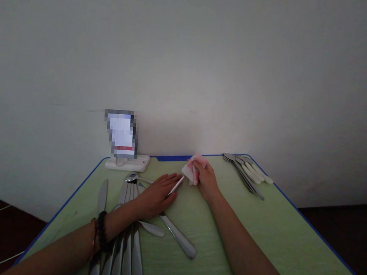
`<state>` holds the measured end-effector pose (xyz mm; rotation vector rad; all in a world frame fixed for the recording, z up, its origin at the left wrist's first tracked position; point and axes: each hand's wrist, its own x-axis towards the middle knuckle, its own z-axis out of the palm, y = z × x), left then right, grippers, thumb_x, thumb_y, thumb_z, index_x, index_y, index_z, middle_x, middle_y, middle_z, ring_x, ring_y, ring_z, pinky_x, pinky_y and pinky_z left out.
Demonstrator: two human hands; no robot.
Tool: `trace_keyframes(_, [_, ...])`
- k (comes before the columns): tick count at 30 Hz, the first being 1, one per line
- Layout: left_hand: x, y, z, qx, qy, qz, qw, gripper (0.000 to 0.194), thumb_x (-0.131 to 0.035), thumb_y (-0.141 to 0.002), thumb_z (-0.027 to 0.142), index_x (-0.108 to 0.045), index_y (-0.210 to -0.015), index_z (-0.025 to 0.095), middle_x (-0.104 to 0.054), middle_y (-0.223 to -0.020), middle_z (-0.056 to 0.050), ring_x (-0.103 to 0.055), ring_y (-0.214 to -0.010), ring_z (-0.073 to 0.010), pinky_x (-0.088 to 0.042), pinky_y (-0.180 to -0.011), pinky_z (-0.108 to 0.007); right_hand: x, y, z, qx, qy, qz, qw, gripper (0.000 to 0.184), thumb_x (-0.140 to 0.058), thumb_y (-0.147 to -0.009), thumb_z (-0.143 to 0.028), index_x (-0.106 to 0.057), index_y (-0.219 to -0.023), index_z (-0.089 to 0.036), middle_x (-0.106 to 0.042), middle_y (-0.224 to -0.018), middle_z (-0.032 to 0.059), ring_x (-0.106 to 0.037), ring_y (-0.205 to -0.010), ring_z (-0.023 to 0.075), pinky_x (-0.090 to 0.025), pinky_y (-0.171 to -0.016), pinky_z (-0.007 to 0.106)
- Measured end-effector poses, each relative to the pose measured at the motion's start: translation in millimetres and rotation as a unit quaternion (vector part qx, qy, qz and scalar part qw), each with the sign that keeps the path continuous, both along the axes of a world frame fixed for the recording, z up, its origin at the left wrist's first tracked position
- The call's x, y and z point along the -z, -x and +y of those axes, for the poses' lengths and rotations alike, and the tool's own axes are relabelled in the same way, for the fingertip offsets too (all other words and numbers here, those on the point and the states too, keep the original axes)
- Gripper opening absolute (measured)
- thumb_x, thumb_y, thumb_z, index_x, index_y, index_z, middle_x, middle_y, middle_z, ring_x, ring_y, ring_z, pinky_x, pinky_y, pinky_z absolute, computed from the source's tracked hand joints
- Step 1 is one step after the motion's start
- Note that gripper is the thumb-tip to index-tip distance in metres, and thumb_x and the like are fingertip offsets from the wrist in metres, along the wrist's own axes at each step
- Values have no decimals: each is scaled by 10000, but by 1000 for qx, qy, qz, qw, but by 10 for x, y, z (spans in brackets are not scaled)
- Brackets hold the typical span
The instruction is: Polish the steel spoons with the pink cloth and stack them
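Note:
A slim silver piece of cutlery (176,186) runs between the thumb and fingers of my left hand (156,198). Its far end disappears into a crumpled pink-and-white cloth (194,168), so its kind is hidden. My right hand (206,178) is closed around the cloth. Under my left hand lies a table knife (179,237), handle toward me. A spoon (131,176) rests just beyond the wrist, and another silver handle (153,228) pokes out below the forearm. Several knives (128,250) lie side by side, partly covered by my left arm.
A blurred phone (121,133) leans upright on a white stand (138,163) at the back left. One knife (103,195) lies apart at left. Dark silver cutlery (245,176) and white-handled pieces (254,171) sit back right on the green, blue-edged table (276,242), against a wall (237,74).

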<state>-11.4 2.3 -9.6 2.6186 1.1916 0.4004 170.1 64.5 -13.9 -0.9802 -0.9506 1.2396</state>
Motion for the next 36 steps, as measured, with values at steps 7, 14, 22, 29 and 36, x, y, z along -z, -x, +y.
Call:
trace_keyframes(7, [25,13,4,1,4,-8,1000,565,-383,-918,188,-240,-1463,224,-341,-1491,-69,-269,-1391,-203,-226,-1152,-464,-97,-64,-47,-94,47,121,987,272,-531,-501,-122,-599,-759,-176,-695,-749,17,-601,-620,154,-482,-615,283])
trace_keyframes(14, [23,6,1,-4,4,-3,1000,517,-367,-925,208,-304,-1438,189,-359,-1483,-81,-281,-1387,-206,-235,-1153,-458,-129,-37,-85,-110,27,96,989,224,-545,-552,-171,-590,-771,-175,-685,-717,21,-623,-646,176,-484,-616,295])
trace_keyframes(22, [11,0,-5,-6,5,6,1000,512,-373,-901,187,-348,-1412,158,-365,-1478,-93,-289,-1383,-215,-238,-1152,-463,-129,-46,-85,-120,36,73,989,224,-590,-584,-255,-586,-797,-185,-688,-751,33,-649,-725,207,-503,-677,336])
trace_keyframes(29, [29,11,4,3,-2,-1,1000,513,-376,-908,186,-337,-1419,178,-369,-1479,-78,-280,-1387,-202,-227,-1158,-446,-124,-38,-68,-134,7,78,988,204,-546,-711,-388,-585,-736,-189,-574,-549,-10,-552,-535,154,-481,-567,293])
trace_keyframes(36, [24,5,-5,3,-12,7,1000,556,-389,-891,160,-305,-1439,196,-371,-1478,-74,-291,-1381,-219,-235,-1152,-468,-9,-37,-32,-101,2,6,995,346,-666,-694,-510,-622,-817,-190,-586,-596,-21,-525,-574,129,-453,-582,261])
